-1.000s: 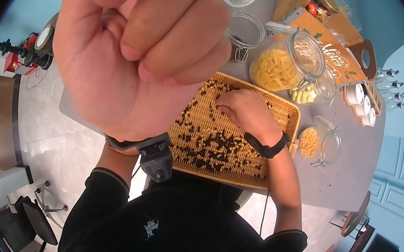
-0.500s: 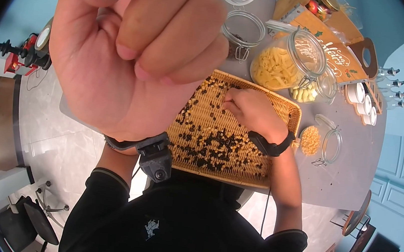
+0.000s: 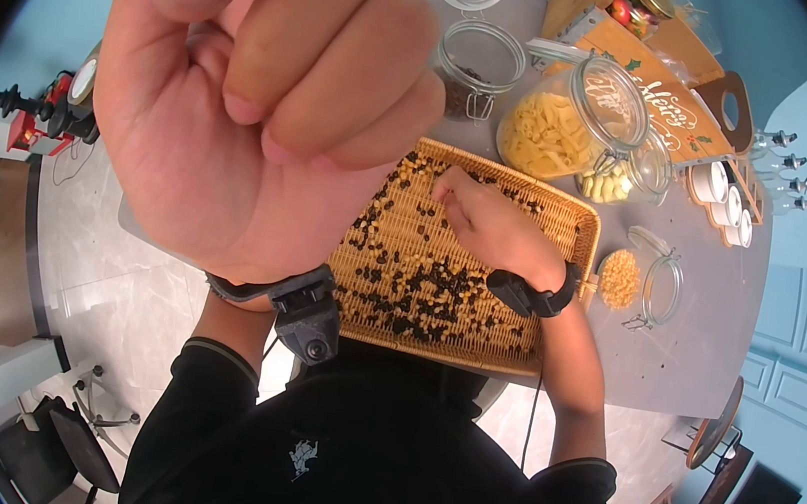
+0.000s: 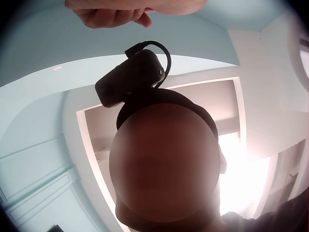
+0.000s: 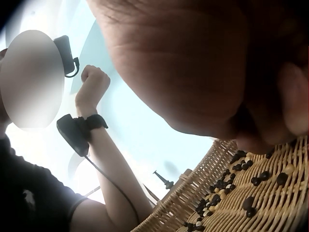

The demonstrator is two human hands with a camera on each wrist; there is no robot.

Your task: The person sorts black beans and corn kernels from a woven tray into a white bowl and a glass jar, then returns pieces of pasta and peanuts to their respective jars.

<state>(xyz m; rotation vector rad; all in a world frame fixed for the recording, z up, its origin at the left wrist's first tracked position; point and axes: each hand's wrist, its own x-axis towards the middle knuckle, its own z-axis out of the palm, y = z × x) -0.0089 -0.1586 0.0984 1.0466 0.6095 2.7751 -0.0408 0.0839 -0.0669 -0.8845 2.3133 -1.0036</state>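
Observation:
Close to the camera in the head view, my left hand (image 3: 270,105) is raised with its palm showing and fingers curled inward; nothing shows in it. Below it, a rectangular wicker basket (image 3: 587,236) holds scattered black and pale beans (image 3: 440,282), thickest toward the near side. My right hand (image 3: 497,225) is inside the basket, low over its far part, with bent fingers pointing left. In the right wrist view, the palm blocks most of the fingertips, and I cannot tell whether they pinch a bean. Dark beans (image 5: 263,176) lie on the weave beneath that hand.
Behind the basket stand a glass jar of dark contents (image 3: 468,99) and a large jar of pasta (image 3: 543,138). An open jar with yellow grains (image 3: 619,280) lies to the right. Farther back are a wooden crate (image 3: 637,74) and white cups (image 3: 718,195).
My right hand has shifted slightly within the basket, its fingertips now a little farther toward the far side. The raised left hand has drifted slightly left in view, still curled.

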